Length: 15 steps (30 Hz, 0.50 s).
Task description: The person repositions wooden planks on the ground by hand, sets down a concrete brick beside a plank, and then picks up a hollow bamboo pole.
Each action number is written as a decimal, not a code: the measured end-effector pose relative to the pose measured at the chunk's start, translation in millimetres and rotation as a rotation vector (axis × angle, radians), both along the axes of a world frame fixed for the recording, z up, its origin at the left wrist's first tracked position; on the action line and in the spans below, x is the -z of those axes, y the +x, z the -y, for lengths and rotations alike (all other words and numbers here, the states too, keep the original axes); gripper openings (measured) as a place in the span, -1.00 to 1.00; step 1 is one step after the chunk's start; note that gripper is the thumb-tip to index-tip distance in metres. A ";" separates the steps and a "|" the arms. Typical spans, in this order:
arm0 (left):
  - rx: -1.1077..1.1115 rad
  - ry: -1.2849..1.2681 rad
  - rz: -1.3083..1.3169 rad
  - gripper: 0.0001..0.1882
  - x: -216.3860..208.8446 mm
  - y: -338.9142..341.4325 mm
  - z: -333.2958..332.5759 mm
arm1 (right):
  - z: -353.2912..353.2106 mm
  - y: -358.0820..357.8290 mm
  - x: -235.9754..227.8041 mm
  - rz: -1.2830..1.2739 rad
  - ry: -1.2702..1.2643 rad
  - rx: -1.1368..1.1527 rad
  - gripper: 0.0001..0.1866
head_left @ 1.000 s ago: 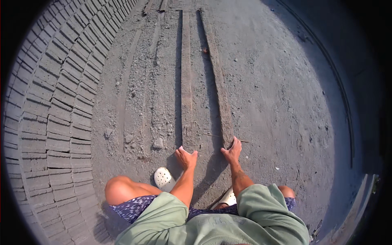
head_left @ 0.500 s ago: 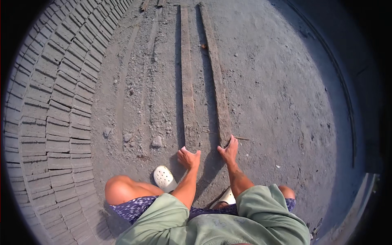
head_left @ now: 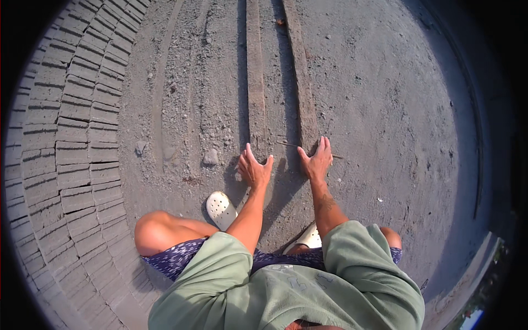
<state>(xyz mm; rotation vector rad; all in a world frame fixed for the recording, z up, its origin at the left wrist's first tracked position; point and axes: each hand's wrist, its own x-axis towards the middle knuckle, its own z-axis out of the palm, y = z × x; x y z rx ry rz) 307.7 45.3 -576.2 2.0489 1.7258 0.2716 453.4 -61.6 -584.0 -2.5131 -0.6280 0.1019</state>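
Two long, narrow wooden planks lie side by side on the ground, running away from me. My left hand (head_left: 255,169), fingers apart and nothing in it, hovers by the near end of the left plank (head_left: 254,82). At the near end of the right plank (head_left: 301,77), my right hand (head_left: 317,160) is spread with thumb and fingers apart. Whether its fingertips touch the wood, I cannot tell. A thin stick (head_left: 336,157) lies on the ground beside the right hand.
Stacked grey bricks (head_left: 74,151) form a wall along the left side. Loose stones (head_left: 210,157) and crumbs of soil lie left of the planks. My feet in white clogs (head_left: 221,210) are close behind my hands. A long dark pole (head_left: 467,93) runs along the right, in shade.
Both hands have moved forward in the picture and spread wider. The view has tilted, so the planks' near ends sit higher up. The hands have come off the plank ends somewhat.
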 end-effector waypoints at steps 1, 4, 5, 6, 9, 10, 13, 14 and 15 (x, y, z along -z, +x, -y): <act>0.084 0.064 0.003 -0.11 3.8 -1.9 -0.6 | -1.6 1.3 1.5 0.048 -0.018 -0.015 -0.08; 0.273 0.170 0.038 -0.37 13.0 -8.5 -0.4 | -6.2 0.7 4.8 0.044 -0.041 -0.075 -0.19; 0.274 0.153 0.029 -0.37 15.7 -8.1 0.5 | -7.3 0.8 4.8 0.056 -0.061 -0.111 -0.21; 0.276 0.178 0.041 -0.36 18.8 -6.3 -2.1 | -9.4 2.2 6.8 0.071 -0.078 -0.141 -0.24; 0.278 0.162 0.039 -0.35 18.1 -7.3 -3.9 | -11.8 1.2 0.4 0.041 -0.107 -0.110 -0.17; 0.273 0.142 0.026 -0.35 14.4 -8.8 -5.5 | -14.1 -0.7 -6.8 0.033 -0.116 -0.108 -0.17; 0.189 0.047 0.037 -0.32 -13.3 -11.5 -7.4 | -8.3 -1.9 -38.7 -0.011 -0.089 0.013 -0.11; 0.146 0.026 0.036 -0.30 -23.9 -7.5 -15.0 | -8.0 2.4 -51.3 -0.019 -0.007 0.145 -0.10; 0.101 0.037 0.045 -0.40 -41.5 -5.1 -21.6 | -2.4 4.1 -69.1 -0.029 0.070 0.276 -0.08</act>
